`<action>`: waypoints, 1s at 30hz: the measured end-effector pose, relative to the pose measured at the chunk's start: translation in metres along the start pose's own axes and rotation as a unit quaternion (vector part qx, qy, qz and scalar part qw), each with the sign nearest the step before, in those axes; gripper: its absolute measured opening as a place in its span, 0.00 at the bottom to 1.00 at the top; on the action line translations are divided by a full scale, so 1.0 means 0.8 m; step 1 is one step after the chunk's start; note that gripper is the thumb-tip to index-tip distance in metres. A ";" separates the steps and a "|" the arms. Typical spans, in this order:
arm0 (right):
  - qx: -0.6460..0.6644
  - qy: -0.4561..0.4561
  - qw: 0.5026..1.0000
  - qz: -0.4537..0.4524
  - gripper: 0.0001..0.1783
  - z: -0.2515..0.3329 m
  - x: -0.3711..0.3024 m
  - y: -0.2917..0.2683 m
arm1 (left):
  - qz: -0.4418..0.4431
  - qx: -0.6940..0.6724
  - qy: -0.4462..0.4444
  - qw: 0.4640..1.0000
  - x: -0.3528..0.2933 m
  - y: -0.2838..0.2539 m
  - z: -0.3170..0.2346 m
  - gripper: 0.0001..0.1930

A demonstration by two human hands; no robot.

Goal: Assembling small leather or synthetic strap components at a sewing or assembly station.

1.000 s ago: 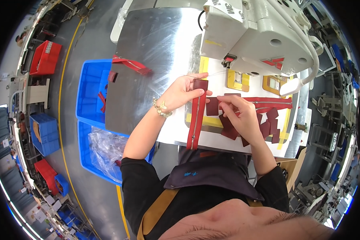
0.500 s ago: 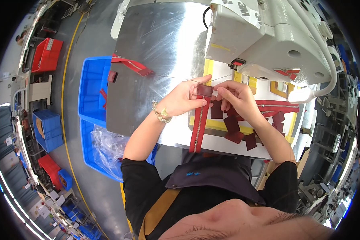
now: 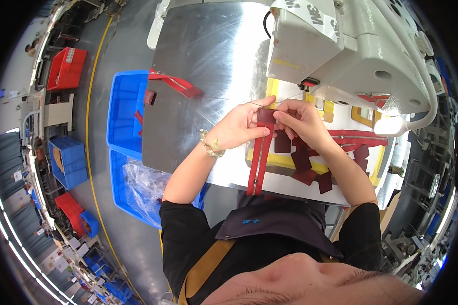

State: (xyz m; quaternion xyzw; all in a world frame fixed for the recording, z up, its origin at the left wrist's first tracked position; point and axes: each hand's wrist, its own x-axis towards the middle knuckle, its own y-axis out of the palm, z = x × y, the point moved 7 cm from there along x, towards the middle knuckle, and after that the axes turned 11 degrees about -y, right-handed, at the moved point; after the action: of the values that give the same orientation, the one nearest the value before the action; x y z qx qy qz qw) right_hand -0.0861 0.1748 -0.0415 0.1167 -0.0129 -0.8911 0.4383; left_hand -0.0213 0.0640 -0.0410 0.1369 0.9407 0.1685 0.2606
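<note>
A red zipper strip (image 3: 260, 160) hangs down toward the table's front edge, a dark red square patch (image 3: 265, 116) at its upper end. My left hand (image 3: 241, 123) is closed on the strip and patch from the left, thumb across the front. With thumb and fingers, my right hand (image 3: 304, 121) pinches the patch's right edge. Thin threads run by the fingertips, below the sewing machine head (image 3: 308, 84). Under and beside my right hand lie several loose dark red patches (image 3: 303, 160) and another red zipper (image 3: 359, 138).
The white sewing machine (image 3: 361, 61) with a lit lamp (image 3: 390, 125) overhangs the metal table (image 3: 188, 61) on the right. One more red zipper (image 3: 177, 84) lies at the table's left edge. Blue bins (image 3: 121, 109) stand beside it, one holding clear plastic.
My right fingers have closed in on the patch's edge, from just beside it. My left hand keeps its hold. The whole view has shifted slightly.
</note>
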 end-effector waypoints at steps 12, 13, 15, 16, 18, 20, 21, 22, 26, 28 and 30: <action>0.049 -0.001 0.998 0.031 0.10 0.000 0.001 -0.006 | 0.023 -0.004 0.005 1.000 0.001 0.006 -0.006 0.36; 0.052 -0.003 0.998 0.033 0.10 0.000 0.001 -0.005 | 0.023 -0.002 0.004 1.000 0.001 0.006 -0.004 0.36; 0.055 -0.005 0.998 0.035 0.10 -0.001 0.001 -0.005 | 0.017 -0.010 0.009 1.000 0.002 0.005 -0.002 0.37; 0.055 -0.011 0.998 0.038 0.10 -0.001 0.001 -0.005 | 0.017 -0.009 0.009 1.000 0.002 0.004 -0.002 0.37; 0.054 -0.016 0.998 0.041 0.10 0.000 0.001 -0.005 | 0.027 -0.010 0.001 1.000 0.001 0.004 -0.002 0.36; 0.058 -0.012 0.997 0.048 0.10 0.001 0.002 -0.004 | 0.023 -0.016 0.008 1.000 0.002 0.003 0.001 0.36; 0.058 -0.012 0.997 0.047 0.10 0.001 0.002 -0.004 | 0.021 -0.023 0.014 0.999 0.003 0.002 0.001 0.37; 0.060 -0.010 0.997 0.050 0.10 0.000 0.002 -0.004 | 0.021 -0.023 0.015 0.999 0.003 0.003 0.001 0.37; 0.062 -0.009 0.996 0.058 0.10 0.001 0.002 -0.004 | 0.021 -0.013 0.013 1.000 0.002 0.004 -0.001 0.37; 0.066 -0.012 0.996 0.059 0.11 0.004 0.001 -0.003 | 0.025 -0.010 0.013 1.000 0.001 0.005 -0.003 0.37; 0.070 -0.015 0.996 0.059 0.11 0.004 0.001 -0.003 | 0.011 -0.004 0.002 1.000 -0.001 0.004 -0.004 0.36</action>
State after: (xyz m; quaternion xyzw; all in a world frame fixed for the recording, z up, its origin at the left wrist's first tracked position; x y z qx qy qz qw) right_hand -0.0892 0.1753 -0.0387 0.1327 -0.0886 -0.8623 0.4805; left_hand -0.0223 0.0656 -0.0367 0.1457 0.9389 0.1758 0.2576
